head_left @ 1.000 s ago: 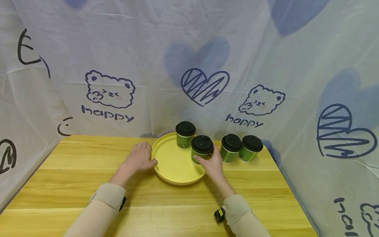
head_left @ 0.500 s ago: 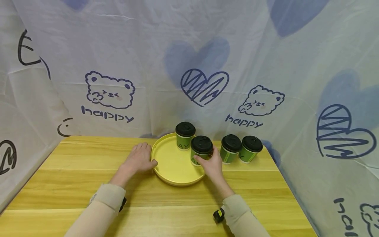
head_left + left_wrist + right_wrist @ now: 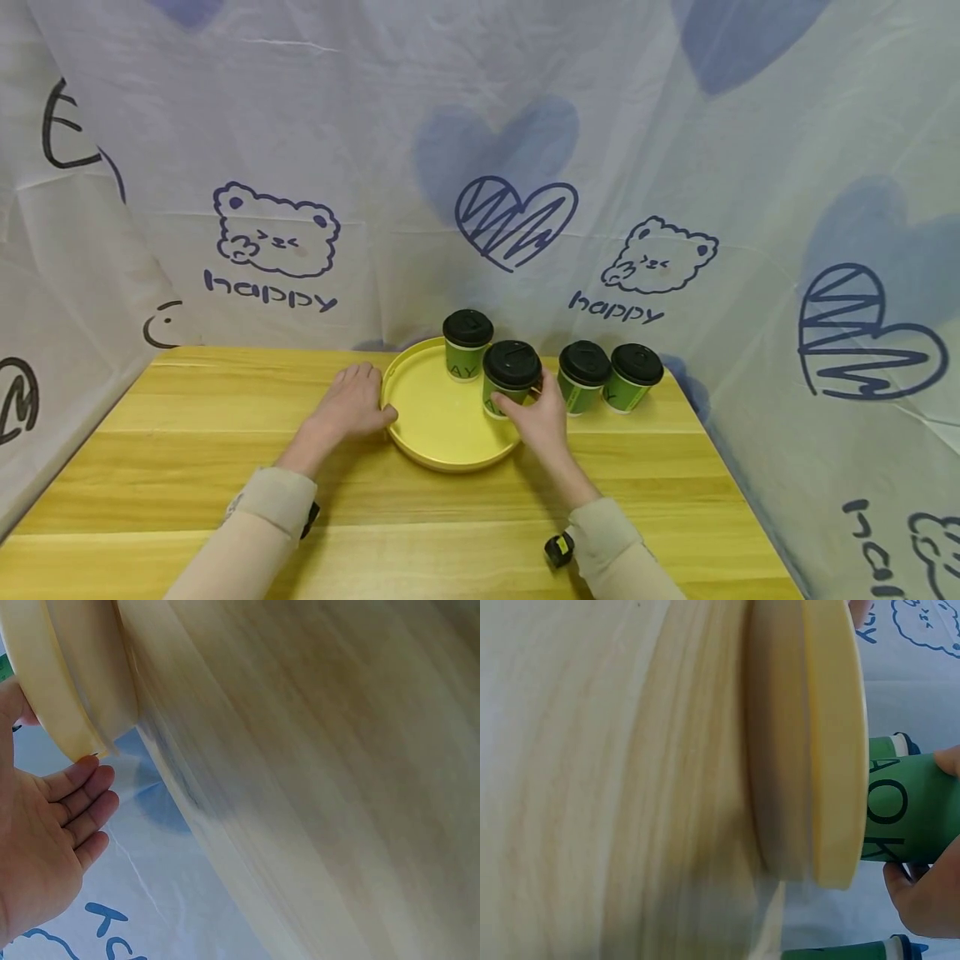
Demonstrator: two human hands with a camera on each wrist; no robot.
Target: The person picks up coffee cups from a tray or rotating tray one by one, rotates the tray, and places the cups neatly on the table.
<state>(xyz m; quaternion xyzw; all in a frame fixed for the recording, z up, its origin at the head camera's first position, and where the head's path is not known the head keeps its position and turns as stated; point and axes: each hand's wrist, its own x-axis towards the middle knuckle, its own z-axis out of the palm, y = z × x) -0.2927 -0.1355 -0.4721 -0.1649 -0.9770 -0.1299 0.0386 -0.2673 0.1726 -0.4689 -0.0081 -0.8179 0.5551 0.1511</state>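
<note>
A round yellow tray (image 3: 442,429) with a raised rim lies on the wooden table. My left hand (image 3: 352,400) holds its left edge, thumb over the rim; in the left wrist view the index fingertip touches the tray rim (image 3: 56,682). My right hand (image 3: 543,417) grips a green paper cup (image 3: 504,390) with a black lid, over the tray's right side. Dark letters show on this cup (image 3: 911,806) in the right wrist view. Its base is hidden behind the rim there, so contact with the tray cannot be told. Another lidded cup (image 3: 462,357) stands upright at the tray's back.
Two more lidded green cups stand side by side right of the tray, a nearer one (image 3: 577,387) and a farther one (image 3: 630,385). A white printed cloth (image 3: 390,167) hangs behind the table (image 3: 420,542) and along both sides.
Both hands stay nearly in place. The cup in my right hand has shifted at most very slightly; the tray and the other cups have not moved.
</note>
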